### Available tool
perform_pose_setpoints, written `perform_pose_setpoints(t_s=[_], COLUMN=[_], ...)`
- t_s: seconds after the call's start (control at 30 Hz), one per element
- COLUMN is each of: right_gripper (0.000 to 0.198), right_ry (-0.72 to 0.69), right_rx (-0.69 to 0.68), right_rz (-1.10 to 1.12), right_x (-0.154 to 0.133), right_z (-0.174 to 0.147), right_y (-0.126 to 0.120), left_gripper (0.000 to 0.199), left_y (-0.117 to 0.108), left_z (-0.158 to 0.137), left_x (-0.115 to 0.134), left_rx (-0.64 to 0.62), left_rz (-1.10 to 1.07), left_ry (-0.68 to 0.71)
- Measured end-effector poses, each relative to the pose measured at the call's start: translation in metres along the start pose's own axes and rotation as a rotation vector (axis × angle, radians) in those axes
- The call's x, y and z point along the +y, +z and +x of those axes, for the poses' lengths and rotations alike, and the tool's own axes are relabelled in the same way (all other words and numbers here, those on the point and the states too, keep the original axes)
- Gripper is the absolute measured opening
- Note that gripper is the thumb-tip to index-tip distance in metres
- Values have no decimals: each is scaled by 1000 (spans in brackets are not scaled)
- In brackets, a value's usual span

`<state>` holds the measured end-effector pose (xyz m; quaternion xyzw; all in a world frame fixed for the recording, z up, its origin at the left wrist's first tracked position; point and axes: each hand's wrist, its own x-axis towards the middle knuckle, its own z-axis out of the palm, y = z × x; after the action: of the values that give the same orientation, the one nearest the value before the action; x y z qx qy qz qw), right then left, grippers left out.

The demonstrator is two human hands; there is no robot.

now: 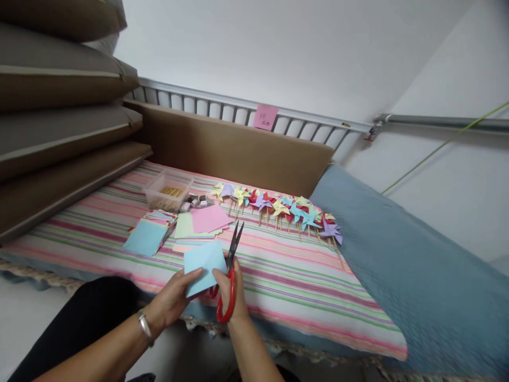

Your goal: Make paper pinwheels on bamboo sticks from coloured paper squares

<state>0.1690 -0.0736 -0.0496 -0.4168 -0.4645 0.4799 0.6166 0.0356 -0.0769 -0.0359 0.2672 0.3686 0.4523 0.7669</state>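
Note:
A square of light blue paper [205, 261] is held between my two hands above the front edge of the striped cloth. My left hand [175, 296] pinches its lower left side, thumb on top. My right hand [231, 289] carries red-handled scissors [235, 244], blades pointing up and away, while its thumb presses the paper's right side. Beyond the paper lie a pile of pink, green and other coloured sheets [186, 225] and a stack topped with a blue sheet [146, 237]. The fingers under the paper are hidden.
Several paper pinwheels on sticks [280, 207] lie in a row across the striped cloth [294, 286]. A clear plastic box [169, 191] holds thin wooden sticks, with small objects [195, 201] beside it. Large stacked cushions [67, 127] rise at left; a brown board [234, 151] stands behind.

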Motion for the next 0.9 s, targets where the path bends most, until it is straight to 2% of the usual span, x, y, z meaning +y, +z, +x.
perform_pose_setpoints(t_s=[0.1,0.2,0.27,0.37,0.5,0.67,0.9], right_gripper=[35,37,40,40,34,31,24], right_ry=[16,89,155,229,249,284,389], right_rx=[-20,-86,-173,-342,-474,-468,-489], right_rz=[-42,-126,-223,-360,-469,-504,-532], right_x=[1,4,4,0,-7,-11,-17], right_z=[-4,-7,-9,-14,-24,-29,-27], right_y=[1,-4,-8,-11,-2,9,12], left_gripper=[31,30,31,32,36,35,29], left_y=[0,-16,-30,-48,-60,-65,-63], left_z=[6,13,14,10,2,-1,0], left_x=[4,26,45,72,93,101,99], left_rx=[54,172,260,318,326,313,281], left_rz=[16,79,164,268,340,379,366], left_ry=[65,142,188,197,185,178,153])
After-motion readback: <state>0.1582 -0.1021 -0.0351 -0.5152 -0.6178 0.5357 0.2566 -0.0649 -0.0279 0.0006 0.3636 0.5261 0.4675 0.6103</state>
